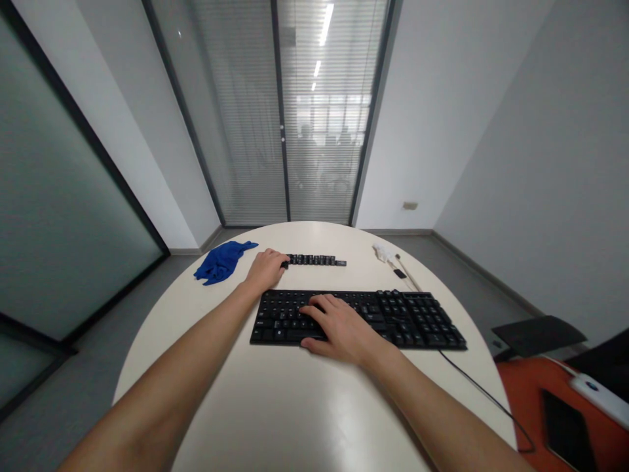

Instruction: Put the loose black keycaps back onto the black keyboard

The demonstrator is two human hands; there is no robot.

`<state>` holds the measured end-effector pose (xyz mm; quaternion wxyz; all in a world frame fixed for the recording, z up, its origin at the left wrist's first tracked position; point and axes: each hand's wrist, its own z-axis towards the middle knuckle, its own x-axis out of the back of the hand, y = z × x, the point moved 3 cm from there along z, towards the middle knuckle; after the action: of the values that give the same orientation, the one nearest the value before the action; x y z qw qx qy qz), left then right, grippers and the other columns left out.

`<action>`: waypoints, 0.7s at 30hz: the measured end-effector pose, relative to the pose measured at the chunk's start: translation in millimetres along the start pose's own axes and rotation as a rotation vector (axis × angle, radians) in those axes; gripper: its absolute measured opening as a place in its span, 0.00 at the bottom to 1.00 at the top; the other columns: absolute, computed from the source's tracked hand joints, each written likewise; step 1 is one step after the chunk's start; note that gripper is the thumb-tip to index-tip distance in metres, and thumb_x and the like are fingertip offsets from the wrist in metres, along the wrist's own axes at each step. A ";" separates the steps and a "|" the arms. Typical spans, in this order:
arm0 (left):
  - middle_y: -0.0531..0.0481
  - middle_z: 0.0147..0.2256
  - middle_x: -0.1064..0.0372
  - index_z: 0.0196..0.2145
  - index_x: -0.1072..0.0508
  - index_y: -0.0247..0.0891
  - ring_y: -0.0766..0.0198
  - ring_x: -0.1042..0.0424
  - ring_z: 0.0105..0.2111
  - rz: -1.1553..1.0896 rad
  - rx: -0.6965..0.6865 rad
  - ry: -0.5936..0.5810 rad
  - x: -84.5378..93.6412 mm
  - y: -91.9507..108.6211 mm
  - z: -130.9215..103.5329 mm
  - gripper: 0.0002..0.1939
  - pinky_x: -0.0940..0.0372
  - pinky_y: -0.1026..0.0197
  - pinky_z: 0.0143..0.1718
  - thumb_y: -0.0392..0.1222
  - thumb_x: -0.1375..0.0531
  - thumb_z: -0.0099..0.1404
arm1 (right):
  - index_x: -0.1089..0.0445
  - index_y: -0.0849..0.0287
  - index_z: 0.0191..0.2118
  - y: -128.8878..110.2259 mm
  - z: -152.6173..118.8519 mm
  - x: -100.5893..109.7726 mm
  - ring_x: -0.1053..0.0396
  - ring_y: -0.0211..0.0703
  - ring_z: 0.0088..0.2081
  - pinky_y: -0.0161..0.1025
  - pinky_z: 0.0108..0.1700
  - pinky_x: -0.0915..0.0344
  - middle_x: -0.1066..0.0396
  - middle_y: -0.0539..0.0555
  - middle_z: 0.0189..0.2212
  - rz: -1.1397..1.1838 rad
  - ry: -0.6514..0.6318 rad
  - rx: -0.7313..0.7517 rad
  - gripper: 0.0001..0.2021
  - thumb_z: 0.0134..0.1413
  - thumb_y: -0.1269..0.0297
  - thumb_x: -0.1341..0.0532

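Observation:
A black keyboard (413, 321) lies across the table in front of me. Its upper left part shows small dark stubs where keycaps are off. My right hand (339, 328) rests on the middle of the keyboard, fingers apart and thumb at the front edge. Beyond the keyboard stands a row of loose black keycaps (314, 260). At the left end of that row, my left hand (266, 269) has its fingertips closed around a keycap (285, 264), which they partly hide.
A crumpled blue cloth (223, 261) lies left on the round white table (275, 406). At the right are a white wad (382, 253), a thin brush-like stick (407, 272) and a small black piece (400, 273). The cable (484, 391) runs off toward an orange chair (525, 393) holding a phone (567, 429).

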<state>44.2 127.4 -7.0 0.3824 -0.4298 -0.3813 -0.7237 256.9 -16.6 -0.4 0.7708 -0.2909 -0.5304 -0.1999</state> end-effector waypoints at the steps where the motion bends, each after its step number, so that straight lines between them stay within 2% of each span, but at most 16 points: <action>1: 0.43 0.48 0.23 0.46 0.21 0.44 0.46 0.34 0.54 0.002 -0.001 -0.007 -1.6 -0.1 0.6 0.16 0.43 0.47 0.58 0.33 0.38 0.61 | 0.34 0.58 0.60 0.1 -0.1 -0.1 0.36 0.56 0.55 0.53 0.57 0.37 0.34 0.61 0.55 0.000 0.001 0.002 0.28 0.59 0.49 0.36; 7: 0.43 0.47 0.23 0.43 0.20 0.44 0.46 0.33 0.54 0.024 -0.021 -0.036 -8.4 2.0 2.7 0.14 0.42 0.48 0.57 0.33 0.38 0.61 | 0.34 0.58 0.61 0.3 -0.2 -0.1 0.37 0.56 0.55 0.53 0.57 0.37 0.34 0.62 0.55 -0.003 -0.003 -0.003 0.29 0.59 0.48 0.37; 12: 0.43 0.45 0.22 0.41 0.19 0.44 0.45 0.32 0.52 0.026 -0.045 -0.055 -6.8 7.6 0.9 0.11 0.41 0.48 0.56 0.35 0.38 0.62 | 0.34 0.59 0.60 0.1 -0.4 -0.4 0.36 0.56 0.55 0.53 0.58 0.37 0.34 0.62 0.55 -0.010 0.005 -0.002 0.29 0.59 0.48 0.36; 19: 0.46 0.48 0.24 0.47 0.20 0.43 0.49 0.31 0.51 -0.040 -0.078 -0.032 9.6 29.9 -26.1 0.13 0.39 0.50 0.55 0.38 0.41 0.67 | 0.34 0.58 0.60 0.0 0.0 0.9 0.36 0.56 0.55 0.53 0.57 0.36 0.34 0.62 0.55 0.009 0.006 0.002 0.28 0.59 0.49 0.36; 21: 0.47 0.48 0.24 0.46 0.21 0.42 0.50 0.32 0.51 -0.118 -0.082 -0.008 13.8 36.2 -37.0 0.12 0.40 0.50 0.56 0.38 0.41 0.68 | 0.34 0.58 0.60 0.2 -0.2 0.8 0.36 0.56 0.55 0.53 0.57 0.37 0.34 0.61 0.55 0.009 0.008 0.001 0.28 0.59 0.49 0.36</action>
<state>59.2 76.6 1.1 0.3197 -0.4246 -0.3776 -0.7582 257.4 -16.5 0.2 0.7737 -0.2921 -0.5263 -0.1975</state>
